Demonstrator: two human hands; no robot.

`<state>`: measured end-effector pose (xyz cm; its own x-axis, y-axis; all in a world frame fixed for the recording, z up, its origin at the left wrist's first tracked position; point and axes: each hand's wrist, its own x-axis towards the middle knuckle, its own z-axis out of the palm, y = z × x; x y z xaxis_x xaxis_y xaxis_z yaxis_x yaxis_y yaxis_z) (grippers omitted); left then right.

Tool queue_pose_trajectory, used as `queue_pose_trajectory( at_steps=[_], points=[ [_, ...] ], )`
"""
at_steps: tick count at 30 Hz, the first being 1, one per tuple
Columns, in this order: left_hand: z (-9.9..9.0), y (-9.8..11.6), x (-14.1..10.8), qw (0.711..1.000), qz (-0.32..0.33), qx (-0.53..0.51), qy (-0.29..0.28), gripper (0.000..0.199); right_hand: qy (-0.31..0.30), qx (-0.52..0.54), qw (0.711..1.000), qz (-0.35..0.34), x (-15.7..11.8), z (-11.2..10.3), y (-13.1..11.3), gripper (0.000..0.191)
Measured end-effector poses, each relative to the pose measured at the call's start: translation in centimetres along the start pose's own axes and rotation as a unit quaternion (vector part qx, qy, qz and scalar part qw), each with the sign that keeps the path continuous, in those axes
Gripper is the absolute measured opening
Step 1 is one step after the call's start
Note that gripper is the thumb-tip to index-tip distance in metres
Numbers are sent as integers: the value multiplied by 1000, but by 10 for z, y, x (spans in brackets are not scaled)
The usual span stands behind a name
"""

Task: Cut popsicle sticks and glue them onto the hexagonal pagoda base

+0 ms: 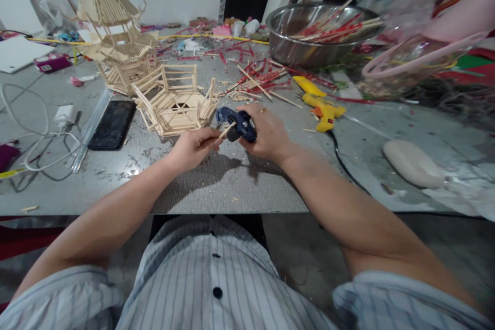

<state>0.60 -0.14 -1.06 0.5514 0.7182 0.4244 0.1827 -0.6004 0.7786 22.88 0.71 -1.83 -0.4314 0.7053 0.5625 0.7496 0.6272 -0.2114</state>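
My left hand [195, 148] pinches a short thin wooden stick [228, 130], whose far end meets a dark blue hand tool [245, 125]. The tool looks like a small cutter, and my right hand [267, 131] is wrapped round it. Its jaws are partly hidden, so I cannot tell whether they bite the stick. Just beyond my left hand stands a low many-sided frame [176, 108] of wooden sticks, with a floor and railings. Behind it at the left rises a tiered stick pagoda [110, 15] with a pointed roof.
A yellow glue gun [327, 113] with a black cord lies right of my hands. Red-wrapped sticks [263, 80] are scattered behind. A steel basin [284, 44] holds more sticks. At left are a black phone [112, 125] and white charger [65, 114]; a pink-rimmed basket [386, 64] stands right.
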Motion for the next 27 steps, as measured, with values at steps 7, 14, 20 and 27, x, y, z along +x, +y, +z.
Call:
queue_pose_trajectory(
  at_steps=[7,14,20,27],
  points=[
    [1,-8,-2,990,21,133,48,18,-52,-71,994,62,4,-14,-8,57],
    [-33,24,3,930,57,341,127,25,-45,-116,969,212,9,-9,6,62],
    [-95,26,24,901,21,412,133,16,-77,-154,947,271,8,-3,18,64],
    [-119,10,50,903,-151,399,43,12,-162,-190,933,258,2,7,23,65]
  ],
)
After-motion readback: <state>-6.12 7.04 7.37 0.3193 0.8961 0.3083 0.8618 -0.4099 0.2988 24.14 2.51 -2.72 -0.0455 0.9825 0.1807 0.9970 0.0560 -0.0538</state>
